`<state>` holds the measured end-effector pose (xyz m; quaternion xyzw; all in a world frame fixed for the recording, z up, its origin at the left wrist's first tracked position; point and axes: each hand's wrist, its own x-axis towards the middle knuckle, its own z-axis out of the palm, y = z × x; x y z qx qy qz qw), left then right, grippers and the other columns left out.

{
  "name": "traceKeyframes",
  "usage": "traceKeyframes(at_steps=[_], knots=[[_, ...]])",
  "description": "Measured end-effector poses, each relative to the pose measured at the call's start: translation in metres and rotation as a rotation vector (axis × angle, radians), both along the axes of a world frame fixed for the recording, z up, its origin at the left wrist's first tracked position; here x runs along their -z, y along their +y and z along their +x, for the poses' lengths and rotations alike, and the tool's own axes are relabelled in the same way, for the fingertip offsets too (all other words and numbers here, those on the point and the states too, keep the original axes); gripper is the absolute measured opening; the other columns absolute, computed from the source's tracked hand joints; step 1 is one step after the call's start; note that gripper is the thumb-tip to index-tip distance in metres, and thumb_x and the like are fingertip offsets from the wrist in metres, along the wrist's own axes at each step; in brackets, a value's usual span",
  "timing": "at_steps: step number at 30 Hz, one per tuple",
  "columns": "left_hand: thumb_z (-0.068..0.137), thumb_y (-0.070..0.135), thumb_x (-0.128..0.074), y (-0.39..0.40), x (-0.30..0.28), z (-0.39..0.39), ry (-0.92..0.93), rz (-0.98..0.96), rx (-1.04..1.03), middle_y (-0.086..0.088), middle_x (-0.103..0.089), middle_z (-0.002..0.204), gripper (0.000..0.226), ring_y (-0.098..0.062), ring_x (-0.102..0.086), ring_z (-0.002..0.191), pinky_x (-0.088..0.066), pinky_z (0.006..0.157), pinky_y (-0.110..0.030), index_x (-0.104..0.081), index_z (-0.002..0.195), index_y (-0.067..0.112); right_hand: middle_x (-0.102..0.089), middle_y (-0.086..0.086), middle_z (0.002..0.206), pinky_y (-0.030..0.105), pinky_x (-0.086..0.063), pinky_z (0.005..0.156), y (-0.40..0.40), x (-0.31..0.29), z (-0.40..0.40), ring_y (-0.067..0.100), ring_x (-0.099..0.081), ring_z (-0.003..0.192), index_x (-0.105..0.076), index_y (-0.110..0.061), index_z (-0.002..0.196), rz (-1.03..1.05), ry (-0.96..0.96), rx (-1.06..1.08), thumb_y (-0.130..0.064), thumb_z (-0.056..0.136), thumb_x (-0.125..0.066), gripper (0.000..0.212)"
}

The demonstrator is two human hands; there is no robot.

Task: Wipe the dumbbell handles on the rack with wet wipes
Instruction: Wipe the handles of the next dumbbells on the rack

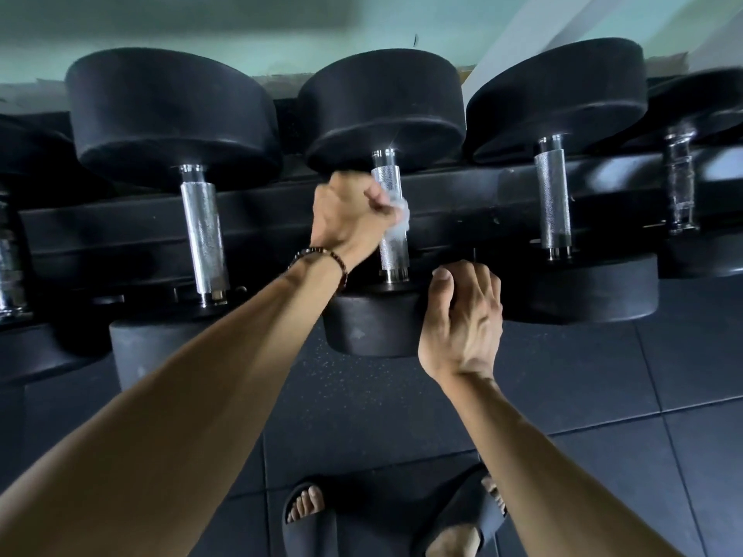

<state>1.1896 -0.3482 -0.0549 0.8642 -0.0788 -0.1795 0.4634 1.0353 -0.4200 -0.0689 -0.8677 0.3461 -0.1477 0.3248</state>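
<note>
While the person is looking down over a long black dumbbell rack, the left hand is reaching to the knurled chrome handle of the middle black round-headed dumbbell. Its fingers are curling around a crumpled white wet wipe and are pressing it against the left side of that handle, roughly at mid-length. A dark beaded bracelet is sitting on the left wrist.

The right hand is resting on the near black rubber head of the same dumbbell, at its right edge, with the thumb lying on top and the fingers bending down over the rim, gripping it. How far the fingertips are wrapping underneath cannot be told.

Just to the left, another black dumbbell with a smooth-looking silver handle is lying in the rack, and just to the right a third one with a knurled silver handle is lying parallel. Further dumbbells are showing blurred at both edges of the view.

Below the rack, dark rubber floor tiles are spreading out, and two feet in dark slide sandals are standing at the bottom of the view, between the forearms. A pale green wall is running behind the rack.
</note>
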Motion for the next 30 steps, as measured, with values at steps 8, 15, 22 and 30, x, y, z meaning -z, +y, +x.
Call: traceKeyframes(at_steps=[8,15,22,30], knots=[[0.07,0.019,-0.087,0.007,0.002,-0.022,0.072,0.032,-0.065,0.011,-0.068,0.074,0.02,-0.003,-0.067,0.075,-0.054,0.074,-0.012,-0.068,0.078,0.019,-0.06,0.008,0.088,0.04,-0.039,0.075,-0.001,0.001,-0.001,0.029,-0.05,0.086,-0.059,-0.01,0.083,-0.021,-0.023,-0.006,-0.04,0.094,-0.026,0.046],[0.07,0.021,-0.083,-0.025,-0.003,0.005,-0.047,-0.127,-0.359,0.006,-0.074,0.077,0.011,-0.01,-0.071,0.078,-0.057,0.081,-0.028,-0.076,0.078,0.018,-0.06,0.002,0.091,0.039,-0.04,0.077,0.0,0.001,-0.001,0.023,-0.049,0.091,-0.06,-0.015,0.085,0.012,-0.019,0.005,-0.043,0.092,-0.026,0.045],[0.072,0.017,-0.087,-0.02,-0.007,0.001,-0.002,-0.163,-0.428,0.012,-0.068,0.068,0.014,0.001,-0.065,0.062,-0.057,0.066,-0.018,-0.078,0.082,0.013,-0.061,0.003,0.092,0.045,-0.043,0.078,0.0,0.0,-0.001,0.025,-0.051,0.091,-0.061,-0.014,0.085,0.015,-0.036,0.012,-0.041,0.092,-0.029,0.043],[0.073,0.014,-0.085,-0.008,0.008,-0.012,-0.035,-0.084,-0.166,0.015,-0.064,0.066,0.011,0.01,-0.058,0.057,-0.048,0.064,-0.006,-0.075,0.079,0.013,-0.061,0.005,0.092,0.043,-0.044,0.076,0.0,0.001,-0.002,0.027,-0.051,0.09,-0.062,-0.011,0.085,-0.009,-0.037,0.002,-0.04,0.093,-0.03,0.043]])
